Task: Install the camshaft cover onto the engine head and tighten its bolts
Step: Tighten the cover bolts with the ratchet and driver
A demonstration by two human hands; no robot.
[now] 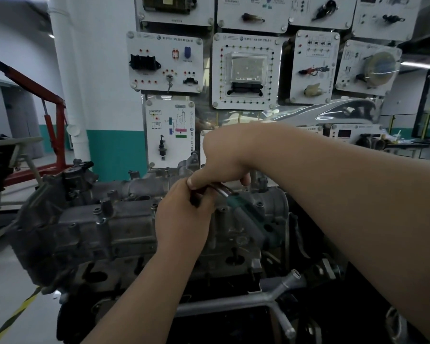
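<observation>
A workshop bay with white training panels on the wall behind and a red hoist at the left; in front of them the engine sits on a stand. The grey camshaft cover already lies on top of the engine head, with several bolts standing along its near edge. Above its middle both hands meet on one tool, a chrome shaft with a dark end. The left hand has its fingers curled round the dark end. The right hand comes down from above and closes over the shaft, index finger laid along it.

The step looks like running down a bolt near the far edge; it would go best with the shaft kept square to the bolt, one hand steadying while the other turns, and the bolts drawn down evenly rather than one fully at a time.

The bolt under the tool is hidden by the hands; whether the green-and-grey bar just beside them belongs to the tool cannot be told. A bare metal pipe crosses below, and the engine's lower part is dark.
</observation>
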